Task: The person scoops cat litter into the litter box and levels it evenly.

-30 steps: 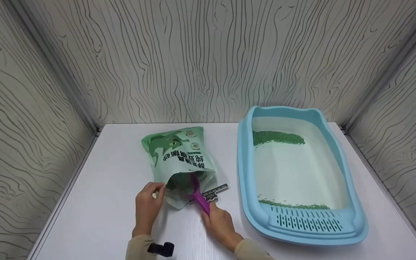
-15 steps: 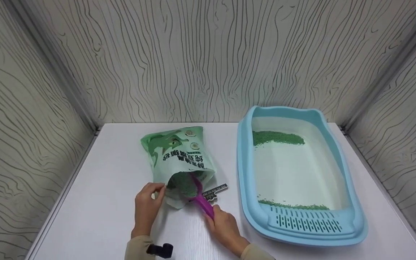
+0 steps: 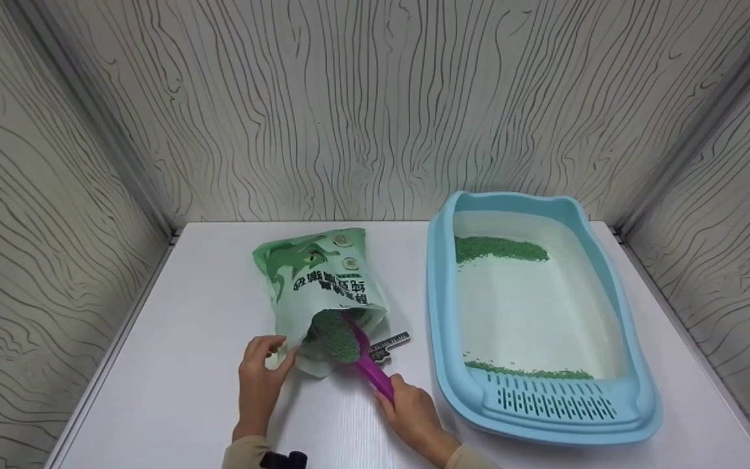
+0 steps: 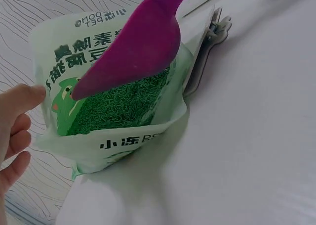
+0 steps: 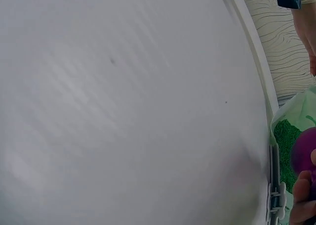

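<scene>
Purple scoop sat at the open mouth of the green bag, its bowl heaped with green pellets and partly inside. The right hand had its fingers wrapped around the scoop's handle, while the left hand was at the bag's left edge, thumb and fingers spread apart. A black-and-white clip lay just beside the bag's mouth on the white table. To the right stood a blue tray, with pellets gathered at its far and near ends.
</scene>
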`<state>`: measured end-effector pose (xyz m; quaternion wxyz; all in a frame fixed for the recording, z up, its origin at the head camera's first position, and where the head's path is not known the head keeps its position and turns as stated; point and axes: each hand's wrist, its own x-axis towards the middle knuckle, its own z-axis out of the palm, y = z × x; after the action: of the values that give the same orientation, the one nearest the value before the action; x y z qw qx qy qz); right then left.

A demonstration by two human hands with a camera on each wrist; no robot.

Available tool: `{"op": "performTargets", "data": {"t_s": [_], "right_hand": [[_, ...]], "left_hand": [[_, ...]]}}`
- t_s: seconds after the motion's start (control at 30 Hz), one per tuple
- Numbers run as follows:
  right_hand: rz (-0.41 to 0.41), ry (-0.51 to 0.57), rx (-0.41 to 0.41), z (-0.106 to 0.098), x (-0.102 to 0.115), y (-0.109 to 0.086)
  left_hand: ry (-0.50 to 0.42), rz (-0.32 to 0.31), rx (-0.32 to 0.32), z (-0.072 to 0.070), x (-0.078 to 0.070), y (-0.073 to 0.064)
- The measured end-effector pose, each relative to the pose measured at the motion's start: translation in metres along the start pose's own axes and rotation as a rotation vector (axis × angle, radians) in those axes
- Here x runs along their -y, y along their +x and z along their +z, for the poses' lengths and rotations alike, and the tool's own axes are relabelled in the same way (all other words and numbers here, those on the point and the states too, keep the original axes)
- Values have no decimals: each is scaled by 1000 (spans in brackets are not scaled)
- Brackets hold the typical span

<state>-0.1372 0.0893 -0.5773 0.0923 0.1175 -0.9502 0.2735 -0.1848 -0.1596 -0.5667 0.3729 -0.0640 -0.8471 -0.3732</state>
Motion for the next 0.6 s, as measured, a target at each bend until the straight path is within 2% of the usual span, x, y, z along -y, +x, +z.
{"op": "performTargets", "data": {"t_s": [0.17,0.27,0.43,0.6], "right_hand": [[-2,16,0,-2,0,-3],[9,38,23,-4,0,-4],[30,52,57,-9,0,-6],[52,53,81,-13,-2,-8]], "left_hand": [[-18,-96,1,2,8,-10],[-50,-172,29,5,12,-16],[-61,-277,137,11,15,-24],[-97,-387,239,12,12,-23]]}}
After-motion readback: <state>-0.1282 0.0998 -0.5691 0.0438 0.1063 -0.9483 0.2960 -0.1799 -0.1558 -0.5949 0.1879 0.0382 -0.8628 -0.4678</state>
